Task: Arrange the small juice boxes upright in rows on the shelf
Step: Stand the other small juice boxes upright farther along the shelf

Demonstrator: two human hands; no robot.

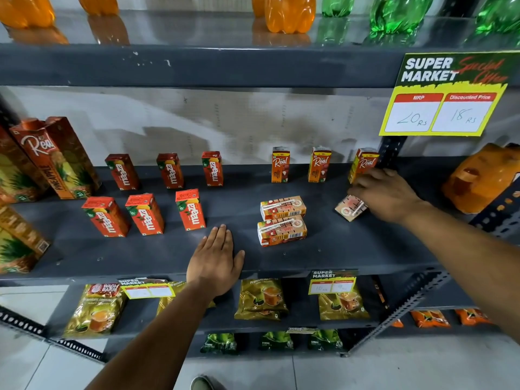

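Note:
Several red Maaza boxes (171, 170) stand upright in two rows on the grey shelf (351, 246). Three orange Real boxes (280, 164) stand upright along the back on the right. Two more Real boxes (282, 218) lie flat, one in front of the other, in the shelf's middle. A third flat box (349, 210) lies further right, tilted, with my right hand (385, 195) over it and its fingers closing on it. My left hand (215, 260) rests flat on the shelf's front edge, fingers together, holding nothing.
Tall pineapple juice cartons (53, 159) stand at the left. An orange pack (478, 178) lies at the far right behind a slotted post. A price sign (439, 108) hangs above. Bottles line the upper shelf; tea packets (261, 299) fill the lower one.

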